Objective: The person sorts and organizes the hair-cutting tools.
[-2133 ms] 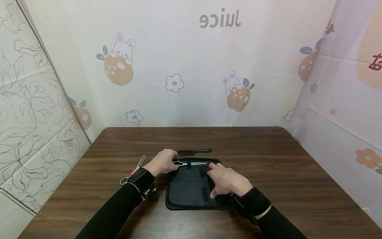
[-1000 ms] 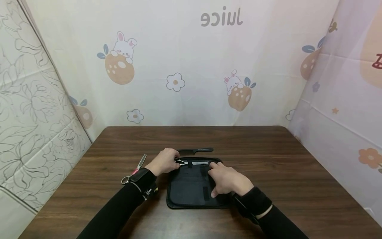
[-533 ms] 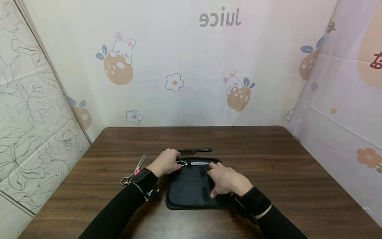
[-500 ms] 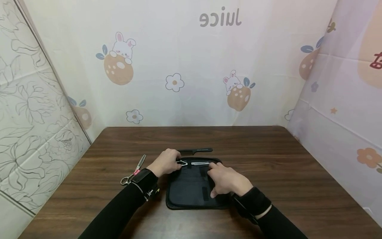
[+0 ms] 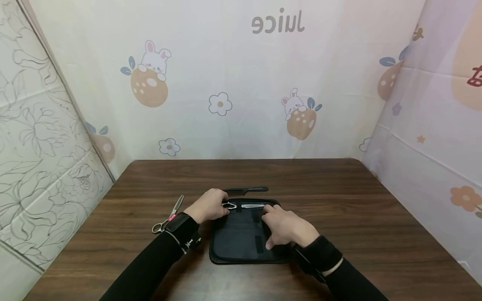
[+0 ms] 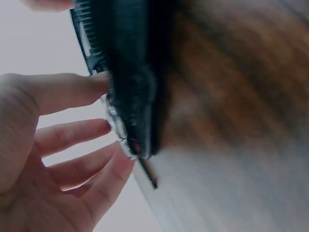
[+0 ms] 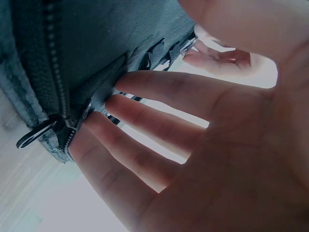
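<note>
A flat black zip case (image 5: 237, 240) lies on the table, its inner side up. Silver scissors (image 5: 253, 206) lie along its far edge, under a black elastic loop. My left hand (image 5: 208, 205) pinches the scissors by the finger rings, at the case's far left corner; in the left wrist view the thumb is on one side and fingertips touch the rings (image 6: 116, 123). My right hand (image 5: 289, 226) rests on the case's right side. In the right wrist view its fingers (image 7: 159, 125) reach out fairly straight to the case edge, near a zip pull (image 7: 36, 134). The scissors' tip is hidden by that hand.
Behind the case lies a black comb (image 5: 256, 189), partly hidden by the left hand. Thinning scissors (image 5: 178, 204) with a red tag lie left of the left wrist. The brown wooden table (image 5: 361, 217) meets a printed curtain (image 5: 241, 83) at the back.
The left hand has shifted very slightly to the right at the scissors' rings. The right hand and the case stay in place.
</note>
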The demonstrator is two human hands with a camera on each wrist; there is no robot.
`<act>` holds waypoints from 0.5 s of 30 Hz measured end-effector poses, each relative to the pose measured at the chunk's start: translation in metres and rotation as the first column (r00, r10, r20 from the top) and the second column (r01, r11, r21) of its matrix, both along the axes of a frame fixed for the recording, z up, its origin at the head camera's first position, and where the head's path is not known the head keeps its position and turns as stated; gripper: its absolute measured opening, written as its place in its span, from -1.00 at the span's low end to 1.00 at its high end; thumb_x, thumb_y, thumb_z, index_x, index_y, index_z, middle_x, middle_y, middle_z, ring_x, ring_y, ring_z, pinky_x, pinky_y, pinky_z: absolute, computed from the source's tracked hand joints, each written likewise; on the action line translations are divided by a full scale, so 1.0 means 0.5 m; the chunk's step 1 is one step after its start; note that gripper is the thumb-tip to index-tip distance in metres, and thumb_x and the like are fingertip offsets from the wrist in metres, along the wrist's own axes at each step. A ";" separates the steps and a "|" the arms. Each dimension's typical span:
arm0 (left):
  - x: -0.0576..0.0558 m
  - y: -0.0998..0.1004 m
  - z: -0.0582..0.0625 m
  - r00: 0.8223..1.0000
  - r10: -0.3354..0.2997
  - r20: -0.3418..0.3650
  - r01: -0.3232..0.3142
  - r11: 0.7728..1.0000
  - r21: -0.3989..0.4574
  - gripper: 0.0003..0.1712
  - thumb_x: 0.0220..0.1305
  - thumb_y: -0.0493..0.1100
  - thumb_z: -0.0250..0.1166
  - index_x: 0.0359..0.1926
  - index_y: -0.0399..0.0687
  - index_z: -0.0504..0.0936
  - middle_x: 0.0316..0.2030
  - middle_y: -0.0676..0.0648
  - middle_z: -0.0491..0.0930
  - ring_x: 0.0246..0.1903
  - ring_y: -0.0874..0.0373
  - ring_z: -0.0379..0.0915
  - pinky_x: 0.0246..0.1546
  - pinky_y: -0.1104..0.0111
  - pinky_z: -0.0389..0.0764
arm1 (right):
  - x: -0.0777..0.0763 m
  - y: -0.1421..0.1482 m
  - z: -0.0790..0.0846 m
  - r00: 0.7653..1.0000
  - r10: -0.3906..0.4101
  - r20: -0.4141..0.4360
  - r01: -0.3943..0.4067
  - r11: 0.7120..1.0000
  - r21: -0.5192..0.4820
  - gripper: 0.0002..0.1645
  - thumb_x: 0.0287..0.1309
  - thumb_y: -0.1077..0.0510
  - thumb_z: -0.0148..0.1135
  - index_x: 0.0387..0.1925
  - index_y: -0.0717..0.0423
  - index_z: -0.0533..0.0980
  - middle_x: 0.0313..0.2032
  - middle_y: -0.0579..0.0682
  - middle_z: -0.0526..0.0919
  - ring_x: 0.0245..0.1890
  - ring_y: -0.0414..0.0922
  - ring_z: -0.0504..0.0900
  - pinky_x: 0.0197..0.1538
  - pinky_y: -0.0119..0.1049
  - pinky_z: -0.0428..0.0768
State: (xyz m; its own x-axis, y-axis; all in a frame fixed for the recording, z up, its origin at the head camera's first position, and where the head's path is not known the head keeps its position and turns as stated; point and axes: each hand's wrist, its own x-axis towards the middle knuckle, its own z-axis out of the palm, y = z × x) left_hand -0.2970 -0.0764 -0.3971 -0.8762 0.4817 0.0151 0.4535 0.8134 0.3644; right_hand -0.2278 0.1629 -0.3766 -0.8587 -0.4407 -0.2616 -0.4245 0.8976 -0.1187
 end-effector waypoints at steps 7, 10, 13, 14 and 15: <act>0.000 -0.006 0.009 0.997 -0.004 0.077 0.004 1.000 -0.001 -0.54 0.25 -0.31 0.42 0.18 -0.28 0.63 0.04 -0.23 0.64 -0.21 0.04 0.54 -0.14 0.17 0.55 | -0.001 -0.002 -0.006 1.000 -0.005 -0.002 0.005 1.000 -0.005 -0.25 -0.08 -0.05 0.66 0.13 0.17 0.61 0.28 0.07 0.43 0.26 0.05 0.41 0.06 -0.05 0.58; 0.001 -0.009 0.009 0.996 -0.007 0.091 0.006 1.000 0.008 -0.54 0.26 -0.31 0.42 0.17 -0.30 0.63 0.05 -0.24 0.64 -0.15 -0.01 0.58 -0.09 0.15 0.56 | 0.000 -0.005 -0.007 1.000 -0.004 0.005 0.004 1.000 -0.008 -0.25 -0.09 -0.05 0.67 0.13 0.17 0.61 0.28 0.08 0.43 0.27 0.07 0.40 0.08 -0.04 0.58; 0.001 -0.010 0.008 0.997 -0.018 0.077 0.017 1.000 0.019 -0.55 0.25 -0.31 0.43 0.16 -0.32 0.63 0.07 -0.25 0.63 -0.01 -0.08 0.59 0.02 0.11 0.58 | -0.001 -0.005 -0.005 1.000 -0.005 -0.003 0.005 1.000 0.000 -0.24 -0.10 -0.05 0.67 0.13 0.17 0.61 0.27 0.08 0.43 0.26 0.07 0.40 0.07 -0.05 0.58; 0.000 -0.010 0.007 0.997 -0.019 0.074 0.018 1.000 0.022 -0.55 0.26 -0.31 0.43 0.16 -0.32 0.63 0.08 -0.26 0.63 0.00 -0.09 0.59 0.04 0.10 0.57 | -0.001 -0.005 -0.004 1.000 -0.005 -0.004 0.005 1.000 0.003 -0.24 -0.09 -0.04 0.67 0.13 0.17 0.61 0.27 0.08 0.43 0.26 0.06 0.40 0.07 -0.05 0.58; -0.001 -0.010 0.007 0.997 -0.020 0.069 0.019 1.000 0.020 -0.55 0.25 -0.31 0.43 0.16 -0.32 0.63 0.08 -0.25 0.63 0.03 -0.09 0.58 0.06 0.11 0.57 | -0.002 -0.005 -0.004 1.000 -0.004 -0.006 0.004 1.000 0.005 -0.24 -0.10 -0.04 0.67 0.13 0.18 0.61 0.27 0.08 0.43 0.26 0.07 0.40 0.06 -0.05 0.58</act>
State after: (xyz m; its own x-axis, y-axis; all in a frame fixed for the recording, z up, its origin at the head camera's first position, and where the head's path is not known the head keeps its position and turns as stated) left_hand -0.2976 -0.0813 -0.3938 -0.8658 0.4991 -0.0355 0.4427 0.7972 0.4105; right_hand -0.2285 0.1606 -0.3784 -0.8621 -0.4356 -0.2590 -0.4212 0.9000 -0.1117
